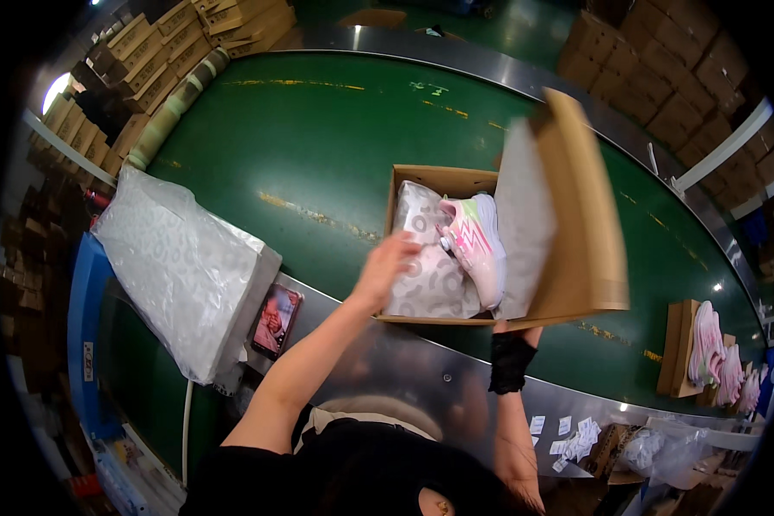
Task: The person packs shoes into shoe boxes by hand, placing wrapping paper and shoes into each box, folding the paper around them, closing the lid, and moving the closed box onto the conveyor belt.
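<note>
Stretching across most of what I see, the green table curves away from me inside a steel rim, with stacks of brown cartons beyond its far edge. To my left lies a thick pile of patterned wrapping paper, and a phone sits on the steel rim just beside it. In front of me stands an open cardboard shoe box, its lid tipped up on the right with a white sheet lying against the inside. Patterned tissue lines the box, and a white and pink sneaker rests in it on its side, toward the right. My left hand reaches over the near wall, fingers loosely spread and resting on the tissue, just beside the sneaker, clamped on nothing. My right hand, in a dark wrist wrap, comes up beneath the near right corner of the box; the cardboard hides its fingers, so I cannot tell whether they grip. Far to my right, more pink shoes sit in another open box.
</note>
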Available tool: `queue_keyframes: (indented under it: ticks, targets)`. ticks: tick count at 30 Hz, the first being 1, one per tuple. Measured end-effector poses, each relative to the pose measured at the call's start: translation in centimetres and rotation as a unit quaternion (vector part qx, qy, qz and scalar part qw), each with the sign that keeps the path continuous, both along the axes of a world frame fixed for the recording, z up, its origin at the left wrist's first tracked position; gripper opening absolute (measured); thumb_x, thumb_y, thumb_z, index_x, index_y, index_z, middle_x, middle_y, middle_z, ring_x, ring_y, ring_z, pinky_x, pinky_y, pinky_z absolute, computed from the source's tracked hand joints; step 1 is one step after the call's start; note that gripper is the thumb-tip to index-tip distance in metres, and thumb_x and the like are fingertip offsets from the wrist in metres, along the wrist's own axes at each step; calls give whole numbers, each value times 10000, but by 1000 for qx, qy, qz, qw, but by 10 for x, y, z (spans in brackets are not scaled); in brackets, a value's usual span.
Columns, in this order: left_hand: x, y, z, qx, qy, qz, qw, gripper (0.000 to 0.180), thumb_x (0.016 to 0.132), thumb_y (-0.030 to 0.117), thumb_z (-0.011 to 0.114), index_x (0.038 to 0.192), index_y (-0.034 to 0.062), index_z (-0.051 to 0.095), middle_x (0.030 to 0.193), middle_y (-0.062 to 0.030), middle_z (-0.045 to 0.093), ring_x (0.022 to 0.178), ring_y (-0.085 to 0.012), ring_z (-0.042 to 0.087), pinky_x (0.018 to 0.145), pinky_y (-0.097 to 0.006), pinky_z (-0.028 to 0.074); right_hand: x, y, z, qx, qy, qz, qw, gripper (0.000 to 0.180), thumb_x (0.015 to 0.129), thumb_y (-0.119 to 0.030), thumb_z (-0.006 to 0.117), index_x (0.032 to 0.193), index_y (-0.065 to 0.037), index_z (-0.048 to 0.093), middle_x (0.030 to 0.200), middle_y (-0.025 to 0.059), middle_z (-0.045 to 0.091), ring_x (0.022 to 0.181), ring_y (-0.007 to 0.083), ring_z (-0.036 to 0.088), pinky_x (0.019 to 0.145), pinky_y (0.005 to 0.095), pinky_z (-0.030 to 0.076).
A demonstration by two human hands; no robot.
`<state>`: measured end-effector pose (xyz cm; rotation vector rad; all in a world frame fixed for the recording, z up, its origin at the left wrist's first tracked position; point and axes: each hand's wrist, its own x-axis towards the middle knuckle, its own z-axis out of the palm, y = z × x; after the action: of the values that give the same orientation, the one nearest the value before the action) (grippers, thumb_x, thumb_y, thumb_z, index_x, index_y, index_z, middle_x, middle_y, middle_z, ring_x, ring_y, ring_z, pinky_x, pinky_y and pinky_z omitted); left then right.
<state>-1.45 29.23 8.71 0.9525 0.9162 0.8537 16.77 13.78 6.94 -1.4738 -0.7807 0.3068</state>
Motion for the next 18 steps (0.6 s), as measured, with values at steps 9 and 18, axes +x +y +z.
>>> queue_keyframes:
  ticks: [9, 18]
  targets:
    - [-53, 34, -56, 185, 292, 19, 938, 512, 896, 374, 305, 943, -85, 528, 860, -233, 581, 821, -309, 557, 739, -363, 420, -31, 6, -8, -308, -479, 137, 810, 608, 700, 77, 448, 1246, -187, 399, 1174, 211, 387, 868, 348, 545, 627, 360, 500]
    - [-61, 33, -58, 209, 329, 12, 921, 557, 875, 393, 330, 824, -112, 559, 786, -296, 556, 793, -397, 543, 728, -422, 408, -39, -2, -13, -267, -505, 94, 815, 577, 715, 56, 446, 1227, -210, 423, 1168, 209, 414, 836, 325, 554, 617, 356, 499]
